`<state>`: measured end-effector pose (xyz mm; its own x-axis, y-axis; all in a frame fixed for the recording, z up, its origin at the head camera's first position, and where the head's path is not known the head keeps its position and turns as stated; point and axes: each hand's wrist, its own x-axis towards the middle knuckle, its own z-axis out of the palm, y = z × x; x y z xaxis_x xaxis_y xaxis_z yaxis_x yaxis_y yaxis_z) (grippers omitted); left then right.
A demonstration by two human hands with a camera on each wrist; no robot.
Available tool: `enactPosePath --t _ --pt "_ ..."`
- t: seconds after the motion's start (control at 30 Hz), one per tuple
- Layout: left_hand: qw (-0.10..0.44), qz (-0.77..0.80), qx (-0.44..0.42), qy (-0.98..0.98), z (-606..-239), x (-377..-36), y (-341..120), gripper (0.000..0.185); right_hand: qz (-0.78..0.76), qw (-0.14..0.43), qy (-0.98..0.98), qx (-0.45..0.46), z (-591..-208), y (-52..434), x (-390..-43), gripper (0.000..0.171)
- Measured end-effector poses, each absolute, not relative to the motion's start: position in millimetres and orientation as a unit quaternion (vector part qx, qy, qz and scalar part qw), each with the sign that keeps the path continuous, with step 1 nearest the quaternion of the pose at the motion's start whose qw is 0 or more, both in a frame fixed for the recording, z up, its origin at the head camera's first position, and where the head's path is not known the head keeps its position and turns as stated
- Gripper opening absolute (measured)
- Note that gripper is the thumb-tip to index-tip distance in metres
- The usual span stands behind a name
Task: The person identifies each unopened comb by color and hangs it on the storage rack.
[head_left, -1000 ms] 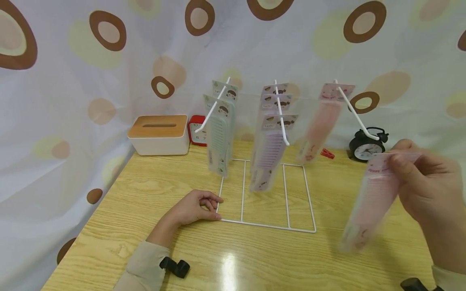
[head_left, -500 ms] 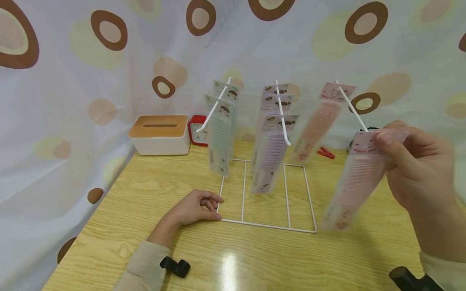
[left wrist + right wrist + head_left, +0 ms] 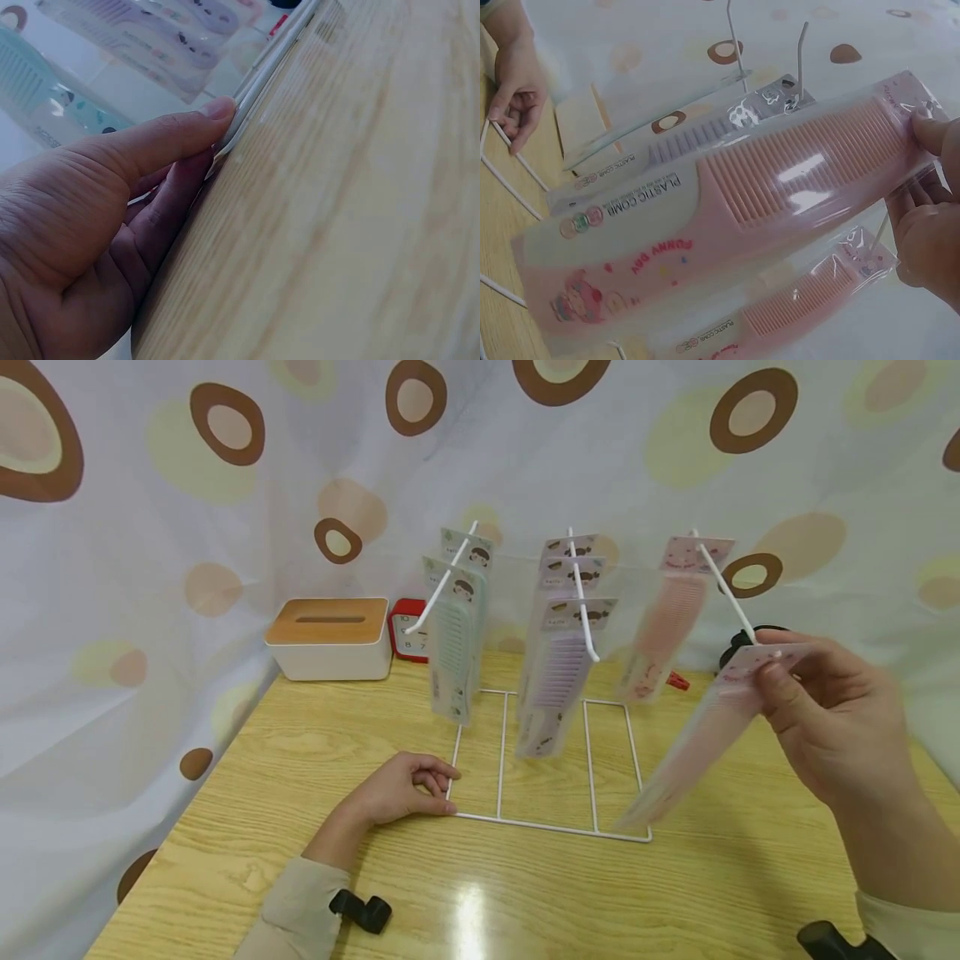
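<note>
A white wire rack [image 3: 550, 823] stands on the wooden table with three slanted hooks. Green combs [image 3: 452, 647] hang on the left hook, purple combs [image 3: 558, 672] on the middle one, and one pink comb [image 3: 663, 622] on the right hook [image 3: 726, 589]. My right hand [image 3: 772, 662] pinches the top of another packaged pink comb [image 3: 686, 752] right at the tip of that hook, and the package slants down to the left. In the right wrist view this pink comb [image 3: 780, 195] fills the frame, with my right hand [image 3: 924, 180] at its top edge. My left hand [image 3: 433, 785] grips the rack's front left base wire [image 3: 270, 60].
A tissue box [image 3: 328, 637] with a wooden lid and a red clock [image 3: 407, 628] stand at the back left. A black alarm clock [image 3: 738, 647] and a red clip [image 3: 677, 679] lie behind the right hook. A patterned curtain encloses the table's back and left side.
My right hand has carried the pink comb up and to the left, to the tip of the right hook, and its lower end has swung left. The left hand has not moved.
</note>
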<state>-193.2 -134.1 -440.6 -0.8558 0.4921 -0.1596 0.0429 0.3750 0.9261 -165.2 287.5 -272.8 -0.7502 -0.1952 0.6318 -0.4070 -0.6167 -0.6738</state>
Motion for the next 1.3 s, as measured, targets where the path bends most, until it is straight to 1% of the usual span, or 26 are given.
enactPosePath --t 0.23,0.4,0.5,0.63,0.8,0.9,1.0,1.1,1.17,1.3 --pt "0.210 0.532 0.173 0.802 -441 -194 -134 0.045 0.826 0.080 -0.433 0.352 -277 290 -169 0.023" --pt "0.209 0.530 0.171 0.804 -442 -193 -134 0.044 0.835 0.079 -0.414 0.354 -279 289 -171 0.022" --pt "0.208 0.530 0.172 0.804 -442 -193 -134 0.045 0.843 0.090 -0.405 0.341 -279 288 -170 0.021" --pt "0.207 0.529 0.178 0.804 -441 -193 -134 0.045 0.848 0.121 -0.424 0.293 -279 287 -169 0.019" --pt "0.210 0.533 0.170 0.802 -439 -193 -134 0.045 0.829 0.139 -0.495 0.220 -284 288 -172 0.023" --pt "0.212 0.535 0.169 0.800 -439 -192 -134 0.045 0.793 0.156 -0.551 0.209 -283 290 -181 0.024" --pt "0.213 0.535 0.169 0.800 -439 -192 -134 0.045 0.755 0.171 -0.601 0.199 -281 293 -196 0.018" --pt "0.212 0.534 0.168 0.801 -439 -192 -134 0.045 0.723 0.173 -0.649 0.160 -282 297 -211 0.014" --pt "0.212 0.533 0.168 0.802 -439 -192 -134 0.045 0.700 0.171 -0.684 0.115 -284 300 -220 0.012" --pt "0.213 0.533 0.169 0.801 -439 -193 -133 0.045 0.703 0.143 -0.693 0.069 -294 306 -232 0.014"
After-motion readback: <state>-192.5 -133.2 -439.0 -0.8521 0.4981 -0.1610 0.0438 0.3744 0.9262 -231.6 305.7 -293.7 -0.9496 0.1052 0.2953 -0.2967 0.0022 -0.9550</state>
